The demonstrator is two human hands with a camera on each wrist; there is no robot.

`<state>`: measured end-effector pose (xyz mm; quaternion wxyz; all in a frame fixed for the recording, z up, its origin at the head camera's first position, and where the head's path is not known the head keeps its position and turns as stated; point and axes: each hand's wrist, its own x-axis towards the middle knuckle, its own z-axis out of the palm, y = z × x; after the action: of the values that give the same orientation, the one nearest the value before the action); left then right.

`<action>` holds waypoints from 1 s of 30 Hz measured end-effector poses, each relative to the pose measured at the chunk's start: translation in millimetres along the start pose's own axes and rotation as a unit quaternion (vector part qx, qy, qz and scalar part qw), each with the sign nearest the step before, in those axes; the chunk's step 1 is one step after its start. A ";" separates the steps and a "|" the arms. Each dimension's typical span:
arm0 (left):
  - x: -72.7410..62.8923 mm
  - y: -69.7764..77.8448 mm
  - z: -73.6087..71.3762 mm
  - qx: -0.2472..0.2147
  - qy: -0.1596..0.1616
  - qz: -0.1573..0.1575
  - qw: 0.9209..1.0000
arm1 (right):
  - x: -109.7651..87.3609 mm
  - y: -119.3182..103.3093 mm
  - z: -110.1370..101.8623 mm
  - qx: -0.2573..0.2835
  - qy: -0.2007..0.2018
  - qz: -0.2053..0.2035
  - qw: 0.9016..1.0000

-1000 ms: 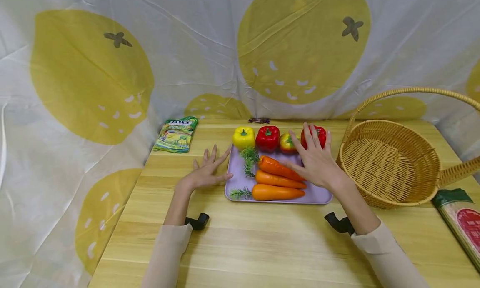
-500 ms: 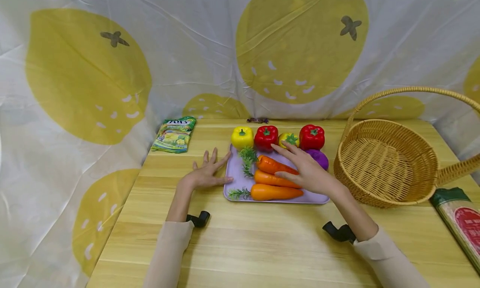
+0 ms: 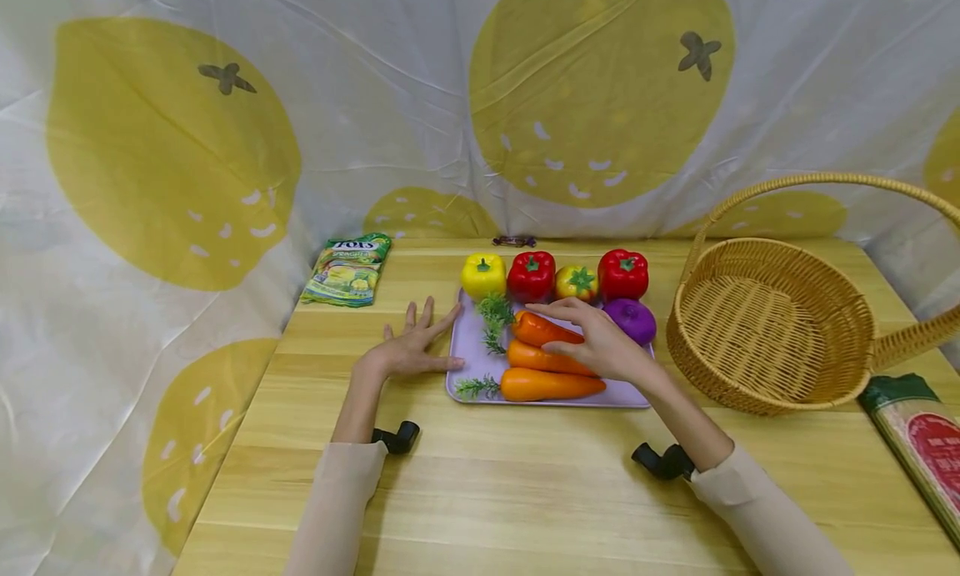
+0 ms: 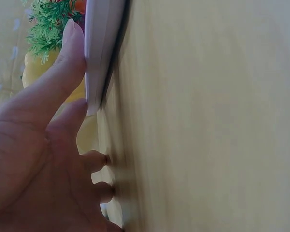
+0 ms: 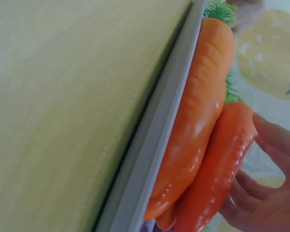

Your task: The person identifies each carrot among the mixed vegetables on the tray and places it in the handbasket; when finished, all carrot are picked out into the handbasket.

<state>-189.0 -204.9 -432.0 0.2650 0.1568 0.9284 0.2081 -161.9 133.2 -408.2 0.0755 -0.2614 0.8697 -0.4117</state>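
A lilac tray [image 3: 468, 343] bears three orange carrots with feathery green tops: a front carrot [image 3: 551, 384], a middle carrot [image 3: 536, 357] and a back carrot [image 3: 538, 328]. My right hand [image 3: 600, 343] arches over the back two, its thumb near the middle one and its forefinger along the far side of the back one. In the right wrist view, a fingertip overlaps the end of the upper carrot [image 5: 217, 169], with other fingers [image 5: 241, 203] partly behind it. My left hand [image 3: 408, 347] spreads its fingers at the tray's left side, thumb and forefinger against the rim [image 4: 94, 58].
Along the tray's back stand a yellow pepper [image 3: 483, 276], two red peppers [image 3: 531, 277] and a small yellow-red fruit [image 3: 577, 284]; a purple onion [image 3: 632, 321] sits at right. Farther right are a wicker basket [image 3: 772, 393] and a long packet [image 3: 918, 443]. A green packet [image 3: 347, 269] lies back left.
My right hand has come left and lower, from over the right red pepper to the back carrots, uncovering that pepper and the purple onion. My left hand stays at the tray.
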 end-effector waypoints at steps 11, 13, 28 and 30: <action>-1.2 3.2 -1.3 -0.005 -0.005 -0.003 1.000 | 4.7 6.7 4.0 0.004 0.022 0.005 1.000; -1.6 3.8 -1.5 -0.005 -0.006 -0.004 1.000 | 4.9 7.9 4.2 0.001 0.022 0.002 1.000; -0.7 2.8 -0.5 -0.007 -0.003 0.000 1.000 | -2.7 5.7 -6.7 0.016 0.025 -0.014 0.999; -0.8 2.1 -0.2 -0.008 -0.002 0.001 1.000 | -4.3 4.2 -9.5 0.016 0.027 -0.013 0.999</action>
<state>-188.2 -203.5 -430.6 0.2680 0.1560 0.9261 0.2150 -163.3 144.0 -405.6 0.0509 -0.2600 0.8616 -0.4331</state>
